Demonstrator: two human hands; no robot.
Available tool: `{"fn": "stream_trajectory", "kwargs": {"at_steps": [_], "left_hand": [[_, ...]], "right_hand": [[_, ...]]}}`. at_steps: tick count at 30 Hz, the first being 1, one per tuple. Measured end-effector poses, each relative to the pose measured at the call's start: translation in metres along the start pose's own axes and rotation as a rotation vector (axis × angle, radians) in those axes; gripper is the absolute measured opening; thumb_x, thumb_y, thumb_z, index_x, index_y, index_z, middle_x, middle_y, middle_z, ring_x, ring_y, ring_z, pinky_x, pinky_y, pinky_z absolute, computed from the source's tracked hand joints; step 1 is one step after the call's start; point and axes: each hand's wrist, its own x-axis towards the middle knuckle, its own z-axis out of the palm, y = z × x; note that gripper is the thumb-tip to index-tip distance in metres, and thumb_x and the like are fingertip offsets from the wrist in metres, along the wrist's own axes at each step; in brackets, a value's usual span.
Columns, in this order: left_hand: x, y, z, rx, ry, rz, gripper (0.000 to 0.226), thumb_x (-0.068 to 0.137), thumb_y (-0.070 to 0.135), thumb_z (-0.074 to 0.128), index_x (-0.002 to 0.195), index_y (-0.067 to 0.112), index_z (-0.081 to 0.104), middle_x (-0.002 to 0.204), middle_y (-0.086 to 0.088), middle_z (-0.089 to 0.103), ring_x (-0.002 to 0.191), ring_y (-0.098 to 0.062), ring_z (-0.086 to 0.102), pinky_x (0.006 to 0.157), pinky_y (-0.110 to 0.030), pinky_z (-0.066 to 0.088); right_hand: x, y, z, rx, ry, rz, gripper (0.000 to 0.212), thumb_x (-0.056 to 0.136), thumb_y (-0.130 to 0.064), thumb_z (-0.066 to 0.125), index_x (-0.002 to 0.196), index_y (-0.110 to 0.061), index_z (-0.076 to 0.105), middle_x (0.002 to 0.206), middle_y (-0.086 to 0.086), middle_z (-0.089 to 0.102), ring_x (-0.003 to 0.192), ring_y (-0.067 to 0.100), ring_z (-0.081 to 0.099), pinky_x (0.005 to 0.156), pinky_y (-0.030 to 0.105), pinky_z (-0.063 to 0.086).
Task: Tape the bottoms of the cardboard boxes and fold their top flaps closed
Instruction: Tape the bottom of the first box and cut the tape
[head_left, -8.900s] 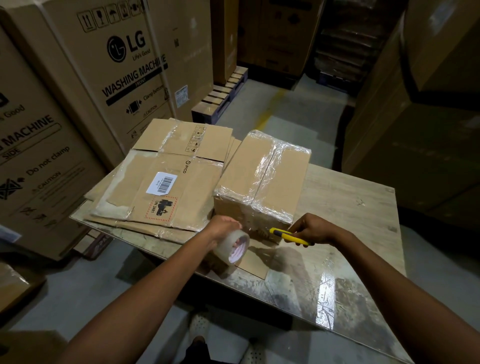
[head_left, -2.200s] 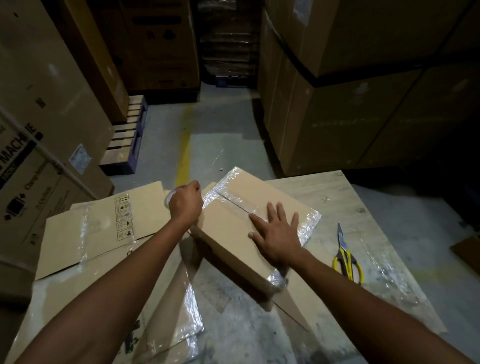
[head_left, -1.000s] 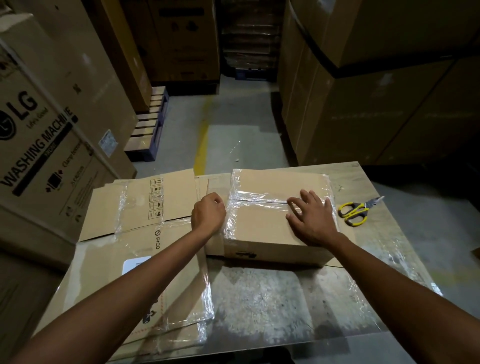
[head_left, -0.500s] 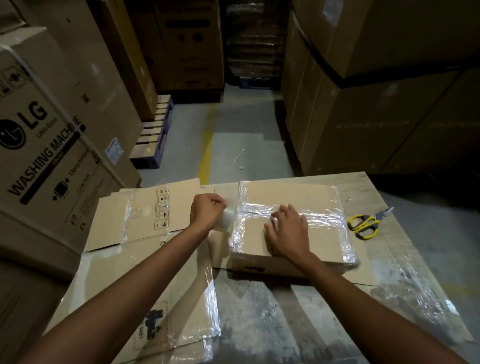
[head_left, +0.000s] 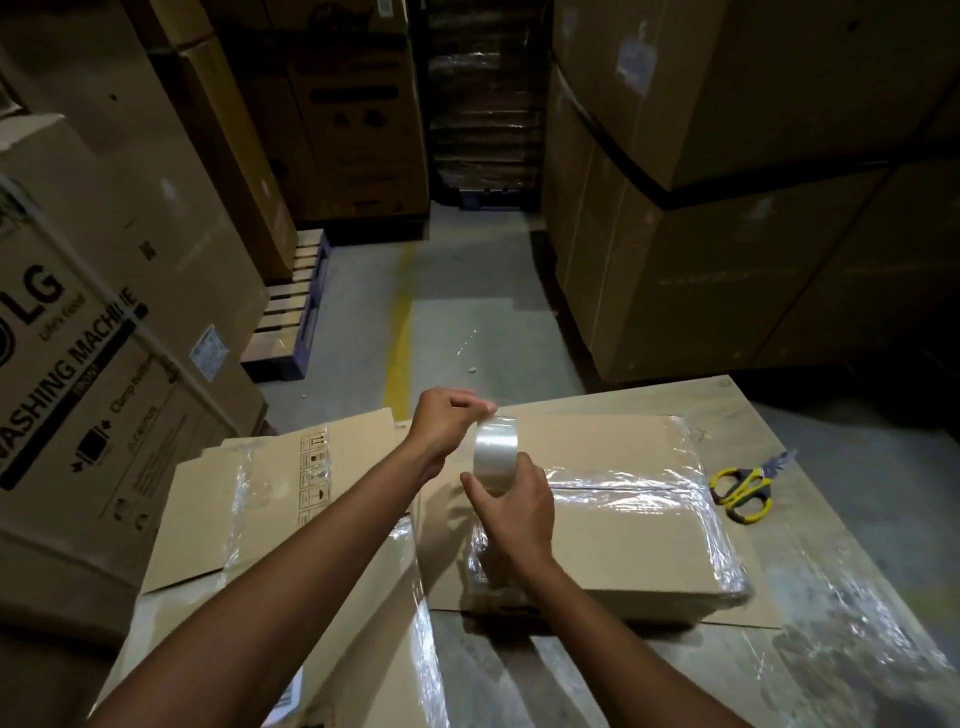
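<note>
At 9 o'clock on the table (head_left: 841, 623) lay the flats (head_left: 249, 499), a stack of unfolded cartons well apart from the work.

Our left hand (head_left: 444, 423) was raised, its fingertips (head_left: 480, 408) pinched together at the 12 o'clock rim of the roll (head_left: 496, 452). We could not tell whether they had the free end of the tape or only the edge.

The roll stood on edge with its band facing us, just above the 9 o'clock end of the box (head_left: 634, 540).

Our right hand (head_left: 514, 514) gripped the roll from 6 o'clock, thumb on its 9 o'clock side and fingers curled round the other. This hand was the nearer of the two to the box, and sat over its 9 o'clock end.

The box lay flat on the table, running out from both hands toward 3 o'clock. Its seam (head_left: 634, 487) ran from 9 to 3 o'clock under glossy tape, and more tape wrapped both ends.

We judged that the coming move turned on that line. A new strip would have to start at the near end and be drawn toward 3 o'clock, the left hand anchoring and the right carrying the roll.

The scissors (head_left: 740, 488) lay at 3 o'clock, just beside the box.
</note>
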Motion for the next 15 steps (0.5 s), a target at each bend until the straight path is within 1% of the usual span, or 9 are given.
{"fn": "stream_trajectory", "kwargs": {"at_steps": [2, 4, 6, 8, 10, 12, 13, 15], "left_hand": [[0.016, -0.010, 0.004, -0.003, 0.006, -0.051, 0.011, 0.080, -0.001, 0.077, 0.090, -0.004, 0.075, 0.083, 0.001, 0.067, 0.075, -0.003, 0.060, 0.067, -0.011, 0.046], [0.027, -0.024, 0.009, 0.010, 0.021, -0.099, 0.015, 0.078, 0.001, 0.079, 0.091, -0.006, 0.075, 0.086, -0.003, 0.070, 0.077, -0.005, 0.062, 0.067, -0.012, 0.046], [0.036, -0.040, 0.011, 0.018, 0.042, -0.119, 0.016, 0.078, 0.004, 0.080, 0.091, -0.003, 0.077, 0.096, -0.006, 0.073, 0.087, -0.012, 0.066, 0.075, -0.015, 0.047], [0.042, -0.052, 0.013, 0.009, 0.055, -0.137, 0.010, 0.079, 0.003, 0.078, 0.089, 0.000, 0.078, 0.098, -0.008, 0.075, 0.092, -0.016, 0.068, 0.082, -0.021, 0.048], [0.044, -0.058, 0.014, -0.010, 0.060, -0.151, 0.006, 0.081, 0.001, 0.076, 0.081, 0.006, 0.078, 0.091, -0.005, 0.076, 0.083, -0.009, 0.068, 0.080, -0.021, 0.049], [0.049, -0.059, 0.013, -0.032, 0.084, -0.162, 0.013, 0.082, 0.002, 0.075, 0.075, 0.013, 0.077, 0.081, 0.001, 0.074, 0.066, 0.001, 0.062, 0.071, -0.019, 0.047], [0.054, -0.059, 0.010, -0.055, 0.109, -0.181, 0.013, 0.081, 0.003, 0.075, 0.075, 0.014, 0.076, 0.076, 0.004, 0.073, 0.061, 0.001, 0.059, 0.067, -0.019, 0.046], [0.063, -0.060, 0.005, -0.109, 0.131, -0.241, 0.008, 0.079, 0.004, 0.077, 0.077, 0.011, 0.076, 0.066, 0.004, 0.067, 0.057, -0.007, 0.052, 0.062, -0.022, 0.043]], "right_hand": [[0.002, 0.004, 0.001, -0.022, 0.016, 0.019, 0.041, 0.079, -0.049, 0.074, 0.100, -0.023, 0.051, 0.088, -0.004, 0.058, 0.090, 0.025, 0.060, 0.076, 0.037, 0.048], [0.006, 0.000, -0.002, -0.058, 0.010, 0.036, 0.046, 0.081, -0.049, 0.072, 0.113, -0.020, 0.053, 0.096, 0.000, 0.064, 0.092, 0.026, 0.062, 0.076, 0.034, 0.047], [0.010, -0.011, -0.003, -0.089, -0.007, 0.067, 0.055, 0.085, -0.051, 0.068, 0.127, -0.019, 0.052, 0.105, 0.002, 0.068, 0.097, 0.026, 0.064, 0.078, 0.032, 0.045], [0.009, -0.018, -0.001, -0.133, -0.027, 0.091, 0.058, 0.087, -0.055, 0.063, 0.131, -0.019, 0.052, 0.112, 0.003, 0.069, 0.103, 0.026, 0.064, 0.083, 0.033, 0.046], [0.005, -0.024, 0.003, -0.174, -0.046, 0.118, 0.059, 0.088, -0.057, 0.059, 0.131, -0.018, 0.052, 0.116, 0.004, 0.069, 0.108, 0.027, 0.063, 0.086, 0.034, 0.046], [0.003, -0.028, 0.006, -0.174, -0.035, 0.121, 0.062, 0.088, -0.058, 0.058, 0.135, -0.019, 0.050, 0.121, 0.003, 0.067, 0.112, 0.026, 0.062, 0.089, 0.034, 0.046], [0.003, -0.029, 0.009, -0.156, -0.024, 0.108, 0.064, 0.088, -0.057, 0.059, 0.139, -0.020, 0.048, 0.125, 0.002, 0.066, 0.114, 0.025, 0.061, 0.091, 0.033, 0.045], [0.002, -0.030, 0.014, -0.115, -0.007, 0.065, 0.066, 0.088, -0.056, 0.061, 0.143, -0.022, 0.047, 0.130, -0.001, 0.064, 0.117, 0.021, 0.059, 0.094, 0.032, 0.045]]}}
